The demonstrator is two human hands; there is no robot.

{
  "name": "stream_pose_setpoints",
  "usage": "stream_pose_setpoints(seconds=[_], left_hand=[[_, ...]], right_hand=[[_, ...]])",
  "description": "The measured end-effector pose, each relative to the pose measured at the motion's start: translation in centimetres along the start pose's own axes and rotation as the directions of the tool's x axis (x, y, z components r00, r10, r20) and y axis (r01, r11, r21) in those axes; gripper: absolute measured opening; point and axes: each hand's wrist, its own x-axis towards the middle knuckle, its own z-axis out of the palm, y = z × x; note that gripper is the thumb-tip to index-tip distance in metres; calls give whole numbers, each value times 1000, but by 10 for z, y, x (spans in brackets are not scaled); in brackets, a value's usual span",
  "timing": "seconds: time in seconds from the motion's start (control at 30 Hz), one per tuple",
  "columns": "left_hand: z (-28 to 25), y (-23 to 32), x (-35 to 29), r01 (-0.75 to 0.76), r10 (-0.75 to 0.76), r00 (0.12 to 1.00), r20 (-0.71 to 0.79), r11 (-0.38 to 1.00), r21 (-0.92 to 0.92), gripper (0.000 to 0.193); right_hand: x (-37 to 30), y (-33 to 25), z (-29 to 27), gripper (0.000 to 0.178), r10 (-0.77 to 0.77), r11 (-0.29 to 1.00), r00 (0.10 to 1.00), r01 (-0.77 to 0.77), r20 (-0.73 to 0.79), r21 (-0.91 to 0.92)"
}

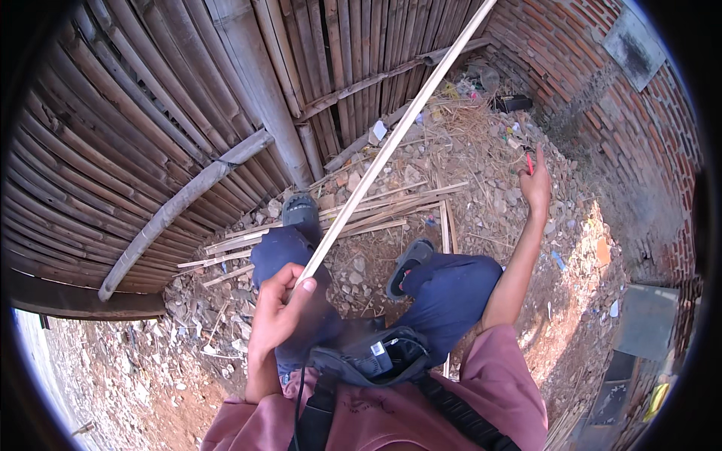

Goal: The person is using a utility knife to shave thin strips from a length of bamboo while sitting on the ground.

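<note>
A long, pale wooden strip (395, 143) slants up and away from me, its far end running past the top edge of the view. My left hand (280, 307) is closed around the strip's near end, thumb on top, above my left knee. Out to the right, my right hand (535, 186) is closed on a small red tool (529, 163); its exact kind is too small to tell. That hand is well apart from the strip, over the rubble. More loose wooden strips (391, 208) lie on the ground in front of my feet.
A slatted bamboo wall (135, 143) with a thick post (256, 83) rises at the left and ahead. At the right curves a brick wall (639, 143). Stones and litter cover the ground (481, 225). An open black pouch (376, 357) hangs at my waist.
</note>
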Motion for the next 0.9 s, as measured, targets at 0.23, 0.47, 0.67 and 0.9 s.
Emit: stream_pose_setpoints(seconds=[0.23, 0.47, 0.67, 0.9], left_hand=[[20, 4, 18, -6, 0, 1000, -30, 983, -186, 14], [29, 1, 29, -63, 51, 994, -93, 989, -134, 16], [37, 6, 30, -84, 61, 988, -144, 984, -160, 18], [41, 2, 30, -79, 55, 971, -232, 993, -92, 19]], right_hand=[[-58, -131, 1, 48, -277, 824, 959, 271, -63, 497], [-166, -215, 19, 41, -714, 486, 700, 488, 8, 725], [-210, -231, 24, 42, -820, 416, 572, 561, 28, 715], [-224, -232, 34, 42, -802, 449, 596, 557, 40, 699]])
